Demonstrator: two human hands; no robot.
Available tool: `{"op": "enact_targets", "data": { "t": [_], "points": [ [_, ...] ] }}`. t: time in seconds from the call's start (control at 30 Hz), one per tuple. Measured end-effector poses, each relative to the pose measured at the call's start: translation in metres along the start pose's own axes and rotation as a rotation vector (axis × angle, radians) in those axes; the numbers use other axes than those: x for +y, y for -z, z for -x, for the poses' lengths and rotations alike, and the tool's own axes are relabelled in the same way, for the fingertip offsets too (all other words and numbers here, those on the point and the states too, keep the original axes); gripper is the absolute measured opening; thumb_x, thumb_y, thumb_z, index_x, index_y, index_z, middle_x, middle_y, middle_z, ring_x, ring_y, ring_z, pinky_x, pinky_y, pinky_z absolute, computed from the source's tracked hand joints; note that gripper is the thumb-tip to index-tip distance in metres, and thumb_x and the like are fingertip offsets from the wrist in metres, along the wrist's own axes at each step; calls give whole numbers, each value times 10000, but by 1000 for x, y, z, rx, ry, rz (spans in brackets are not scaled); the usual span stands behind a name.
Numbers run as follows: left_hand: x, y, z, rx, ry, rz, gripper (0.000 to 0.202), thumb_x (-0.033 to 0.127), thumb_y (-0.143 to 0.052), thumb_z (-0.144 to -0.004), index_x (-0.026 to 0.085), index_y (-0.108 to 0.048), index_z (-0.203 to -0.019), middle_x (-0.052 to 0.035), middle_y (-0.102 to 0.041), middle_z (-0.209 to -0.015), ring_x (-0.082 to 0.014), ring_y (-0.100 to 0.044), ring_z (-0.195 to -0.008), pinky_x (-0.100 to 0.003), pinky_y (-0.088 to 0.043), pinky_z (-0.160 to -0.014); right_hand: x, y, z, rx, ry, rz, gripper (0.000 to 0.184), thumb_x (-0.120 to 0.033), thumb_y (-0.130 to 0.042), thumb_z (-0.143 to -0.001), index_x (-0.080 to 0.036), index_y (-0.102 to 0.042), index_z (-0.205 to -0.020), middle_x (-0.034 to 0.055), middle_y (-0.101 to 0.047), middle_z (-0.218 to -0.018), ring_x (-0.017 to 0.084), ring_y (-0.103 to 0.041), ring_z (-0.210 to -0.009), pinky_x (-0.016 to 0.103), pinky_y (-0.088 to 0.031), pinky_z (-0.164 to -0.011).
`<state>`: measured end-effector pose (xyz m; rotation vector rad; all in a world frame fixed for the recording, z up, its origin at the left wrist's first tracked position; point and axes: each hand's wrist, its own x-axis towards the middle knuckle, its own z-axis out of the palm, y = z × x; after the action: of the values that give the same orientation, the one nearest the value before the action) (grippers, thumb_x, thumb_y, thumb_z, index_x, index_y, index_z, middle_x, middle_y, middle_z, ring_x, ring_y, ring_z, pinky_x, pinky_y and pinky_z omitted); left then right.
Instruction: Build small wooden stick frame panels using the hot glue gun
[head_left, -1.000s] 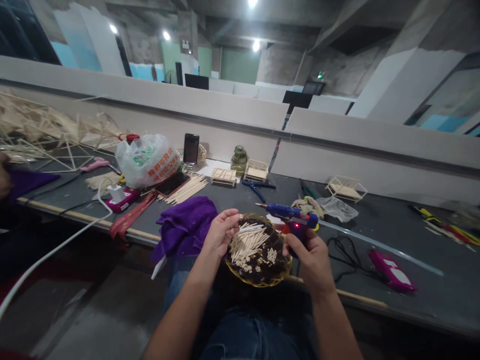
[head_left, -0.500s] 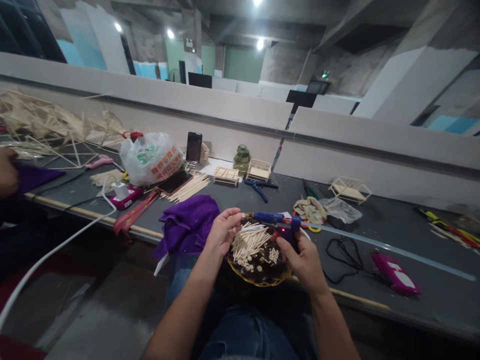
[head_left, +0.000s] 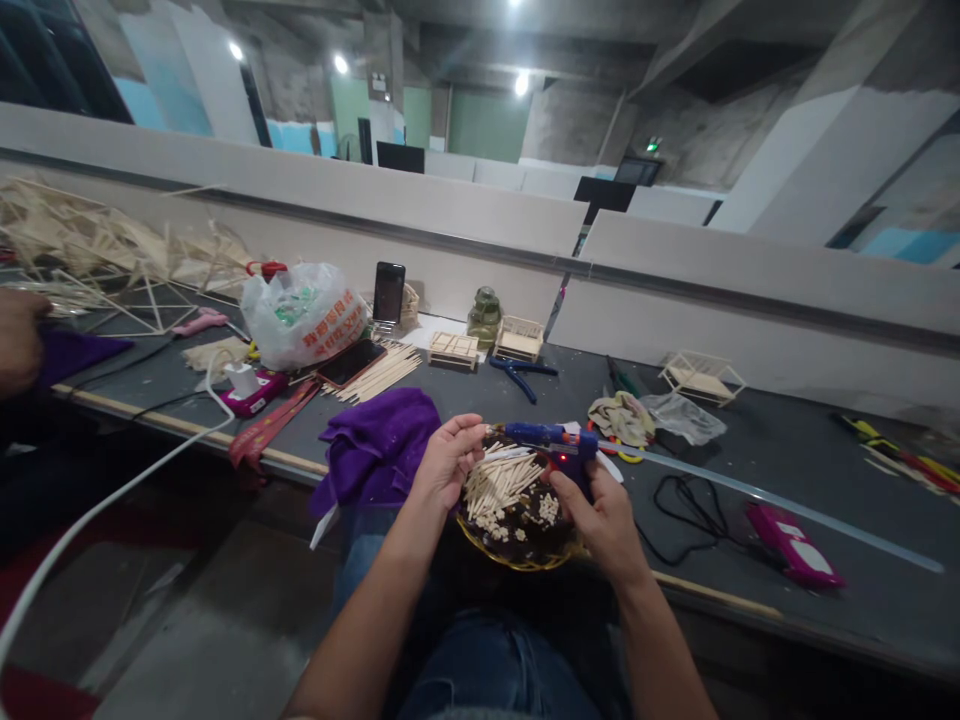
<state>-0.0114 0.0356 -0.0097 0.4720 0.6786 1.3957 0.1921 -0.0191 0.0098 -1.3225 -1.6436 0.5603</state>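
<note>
The right hand (head_left: 604, 510) is closed around the handle of a blue glue gun (head_left: 536, 435), which lies level between the two hands, with its tip pointing to the left hand (head_left: 448, 460). A small red light shows on the gun, just above the right thumb, and a long clear glue stick (head_left: 772, 502) comes out from its back, to the right of this hand. The left hand has its fingers bent toward the thumb, very near the tip of the gun (I cannot tell how tightly they are closed, or if some small piece is between them). Below the gun, between the hands, there is a round basket (head_left: 517, 566) with a yellow rim; in it lie thin wooden sticks (head_left: 499, 488) on the side of the left hand, and small wooden bits (head_left: 547, 511) nearer to the right hand. Just beside the left hand, on its left, is a crumpled purple cloth (head_left: 382, 445). Beyond both hands, blue pliers (head_left: 517, 374) lie on the table (head_left: 465, 395). Well to the right of the right hand is a pink box (head_left: 795, 545).
</note>
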Motion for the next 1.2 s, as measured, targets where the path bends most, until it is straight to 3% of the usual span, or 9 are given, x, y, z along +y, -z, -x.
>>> {"op": "enact_targets", "data": {
  "t": [1.2],
  "points": [
    [2, -3, 2, 33, 13, -4, 423, 181, -907, -528, 134, -662, -870, -9, -704, -741, -73, -618, -590, -171, -476, -561, 0, 1, 0, -19, -6, -4, 424, -494, -576, -881, -166, -654, -1139, 41, -667, -691, 218, -630, -676, 295, -498, -583]
  ]
}}
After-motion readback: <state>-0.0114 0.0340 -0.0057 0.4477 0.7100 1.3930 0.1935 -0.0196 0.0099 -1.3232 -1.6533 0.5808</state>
